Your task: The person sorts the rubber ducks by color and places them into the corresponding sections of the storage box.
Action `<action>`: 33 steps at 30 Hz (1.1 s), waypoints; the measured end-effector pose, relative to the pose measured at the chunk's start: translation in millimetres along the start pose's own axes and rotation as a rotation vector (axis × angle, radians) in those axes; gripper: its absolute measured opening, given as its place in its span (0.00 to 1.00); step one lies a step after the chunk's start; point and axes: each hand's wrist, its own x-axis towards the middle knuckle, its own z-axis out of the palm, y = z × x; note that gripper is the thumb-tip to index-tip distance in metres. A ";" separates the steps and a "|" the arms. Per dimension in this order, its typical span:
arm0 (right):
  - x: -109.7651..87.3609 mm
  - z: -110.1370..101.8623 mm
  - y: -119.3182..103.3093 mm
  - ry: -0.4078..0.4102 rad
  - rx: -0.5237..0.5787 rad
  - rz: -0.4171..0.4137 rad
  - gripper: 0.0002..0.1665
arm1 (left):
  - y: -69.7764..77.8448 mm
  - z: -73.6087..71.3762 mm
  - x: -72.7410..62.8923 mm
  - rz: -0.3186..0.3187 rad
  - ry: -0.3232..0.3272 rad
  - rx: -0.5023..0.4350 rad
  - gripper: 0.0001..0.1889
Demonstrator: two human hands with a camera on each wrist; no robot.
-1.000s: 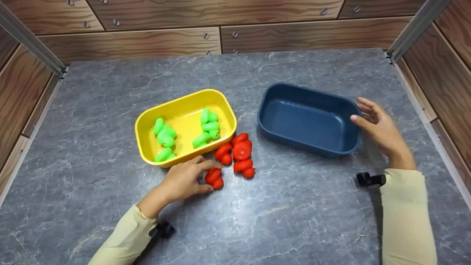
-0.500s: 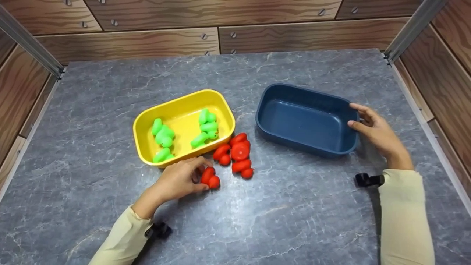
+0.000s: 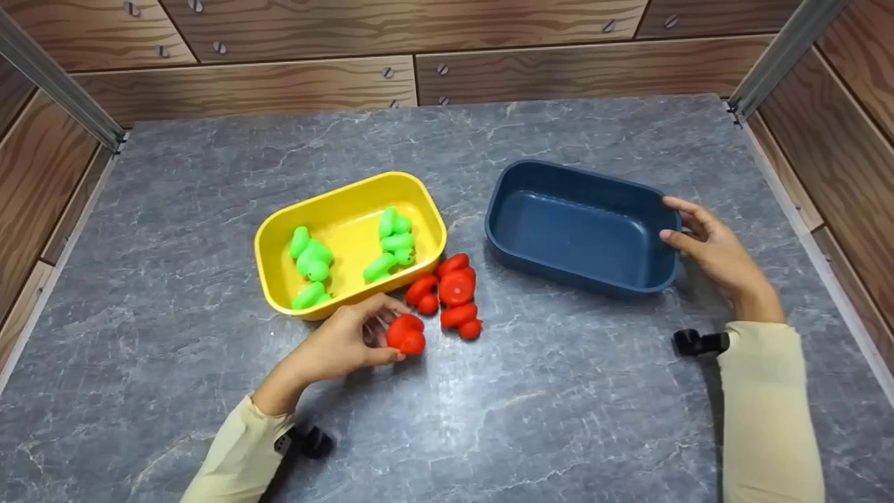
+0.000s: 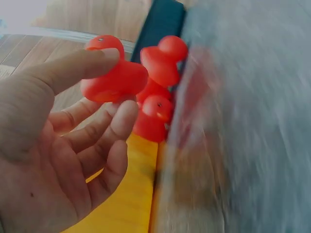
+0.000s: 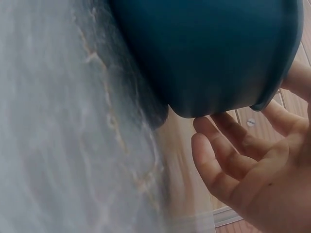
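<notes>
My left hand (image 3: pixel 342 340) pinches a red rubber duck (image 3: pixel 406 334) between thumb and fingers, in front of the yellow bin (image 3: pixel 335 197). In the left wrist view the held duck (image 4: pixel 114 73) lies under the thumb, its beak partly hidden. Several more red ducks (image 3: pixel 457 288) cluster on the table by the yellow bin's right corner. With thumb over the rim and fingers along the outside, my right hand (image 3: pixel 723 258) holds the right end of the dark blue bin (image 3: pixel 583 276). The right wrist view shows fingertips against the wall of the blue bin (image 5: pixel 209 58).
Several green rubber ducks (image 3: pixel 314 260) lie inside the yellow bin, in two groups. The grey marbled tabletop (image 3: pixel 531 405) is bounded by wood-patterned panels (image 3: pixel 279 84) at the back and sides, with metal posts (image 3: pixel 775 63) at the far corners.
My left hand has taken hold of the front red duck and turned it, its head now toward me. The right hand has closed in on the blue bin's rim and now grips it.
</notes>
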 end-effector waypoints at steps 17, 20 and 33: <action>1.0 0.6 1.8 -0.006 0.030 -0.016 0.32 | 19.6 5.8 14.5 0.081 -0.080 -0.385 0.27; 0.9 -0.3 2.1 -0.007 0.024 -0.006 0.32 | 24.7 7.8 19.9 0.099 -0.064 -0.431 0.28; 3.0 -0.7 2.1 -0.028 0.137 -0.001 0.31 | 56.5 9.7 44.2 0.074 0.058 -0.720 0.29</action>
